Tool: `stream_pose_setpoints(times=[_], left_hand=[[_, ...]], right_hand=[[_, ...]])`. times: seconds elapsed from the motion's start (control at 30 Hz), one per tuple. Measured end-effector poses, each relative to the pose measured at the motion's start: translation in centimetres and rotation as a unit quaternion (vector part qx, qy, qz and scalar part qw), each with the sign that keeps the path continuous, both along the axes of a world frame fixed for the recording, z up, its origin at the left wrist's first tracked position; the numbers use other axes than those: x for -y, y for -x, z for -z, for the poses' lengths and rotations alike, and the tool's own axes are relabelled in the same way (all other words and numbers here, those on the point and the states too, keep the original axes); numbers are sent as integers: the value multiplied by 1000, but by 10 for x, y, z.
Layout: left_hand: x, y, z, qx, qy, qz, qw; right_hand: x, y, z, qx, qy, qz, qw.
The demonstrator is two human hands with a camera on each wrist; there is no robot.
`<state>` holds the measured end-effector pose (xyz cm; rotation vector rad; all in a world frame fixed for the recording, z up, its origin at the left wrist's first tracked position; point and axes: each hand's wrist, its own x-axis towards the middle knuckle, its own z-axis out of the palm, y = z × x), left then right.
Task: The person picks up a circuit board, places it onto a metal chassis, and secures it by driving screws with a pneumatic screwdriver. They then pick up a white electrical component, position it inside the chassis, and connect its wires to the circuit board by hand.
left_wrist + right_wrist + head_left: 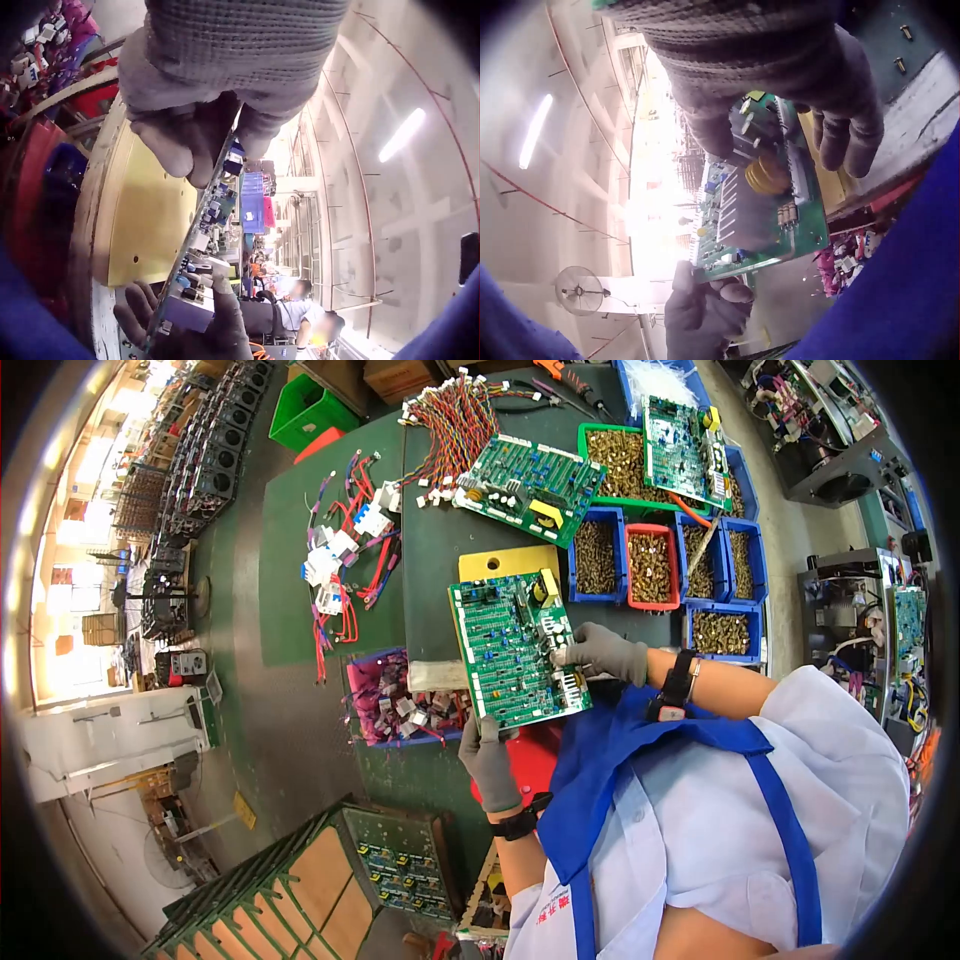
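Note:
A green circuit board (512, 650) is held up in front of the body, tilted, its components facing up. My left hand (487, 762), in a grey knit glove, pinches its near left corner between thumb and fingers. Also gloved, my right hand (608, 654) grips the board's right edge, next to white connectors and a yellow transformer (546, 588). In the right wrist view, the right thumb lies over the component side near a yellow coil (766, 176), with fingers behind the board. Behind the board, a yellow plate (508, 563) with a hole sits on the green table (432, 580).
Two more circuit boards, one on the table (530, 485) and one over the bins (685, 450), lie farther back. Blue, red and green bins (652, 565) of brass fittings stand right. Wire bundles (450, 435) and red-and-white cables (345, 555) lie left; a box of connectors (400, 705) sits nearer.

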<state>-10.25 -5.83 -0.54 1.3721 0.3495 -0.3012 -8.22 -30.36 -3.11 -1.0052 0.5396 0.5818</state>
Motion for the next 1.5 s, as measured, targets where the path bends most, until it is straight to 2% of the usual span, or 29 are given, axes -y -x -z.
stream_pose_setpoints(times=[0.07,0.1,0.13,0.2,0.23,0.33,0.47,0.6,0.63,0.67,0.7,0.73,0.77,0.8,0.87,0.9,0.93,1.0,1.03,1.07,1.13,1.17,1.2,1.23,1.27,1.3,1.33,1.4,1.5], left_hand=[[-1,4,-9,-11,-2,1,1000],[-1,6,-16,3,17,-6,1000],[-2,6,-22,20,36,-11,999],[-4,6,-33,9,54,-27,998],[-6,5,-38,0,74,-48,996],[-12,6,-50,22,151,-11,988],[-3,7,-67,63,170,50,982],[24,23,-81,68,89,80,991],[25,29,-79,73,95,138,983],[29,31,-92,67,93,131,985],[40,48,-98,96,61,159,981],[51,62,-103,116,129,209,962],[45,74,-126,83,50,335,937],[50,80,-121,146,25,376,915],[61,120,-161,106,57,463,878],[69,117,-196,78,131,533,832],[89,154,-225,89,157,544,819],[122,195,-233,151,159,593,775],[132,215,-241,125,159,631,749],[143,230,-248,115,43,678,725],[147,239,-247,66,62,714,694],[145,283,-245,74,31,742,666],[146,295,-227,138,62,726,671],[149,317,-229,130,45,753,644],[152,330,-231,121,25,779,614],[161,327,-205,121,60,813,567],[160,341,-204,73,67,804,586],[171,361,-212,76,83,838,535],[184,380,-219,67,97,856,504]], right_hand=[[-2,2,-14,7,88,-23,996],[-4,7,17,26,103,-27,994],[-7,10,9,21,100,-22,994],[-15,10,-19,48,66,30,996],[-19,18,-19,86,-51,79,992],[-18,28,-39,151,-122,120,974],[-3,50,-70,236,-127,133,954],[22,84,-88,312,-48,206,926],[28,95,-87,334,-10,227,915],[19,106,-119,339,-9,264,903],[25,131,-122,349,8,279,894],[29,161,-125,355,26,301,885],[26,192,-137,356,56,338,869],[24,225,-150,355,85,375,852],[17,295,-168,360,103,413,830],[8,313,-201,364,51,465,806],[6,346,-189,345,97,490,795],[-13,414,-214,355,96,557,745],[-22,437,-210,353,101,590,719],[-31,459,-199,325,142,603,714],[-53,473,-199,284,184,625,704],[-68,515,-196,260,194,632,704],[-80,528,-198,232,195,642,704],[-92,548,-202,238,202,691,652],[-98,560,-192,228,202,708,638],[-106,574,-190,193,202,725,630],[-114,584,-189,158,199,739,624],[-121,596,-192,158,228,784,555],[-130,615,-200,190,196,823,499]])
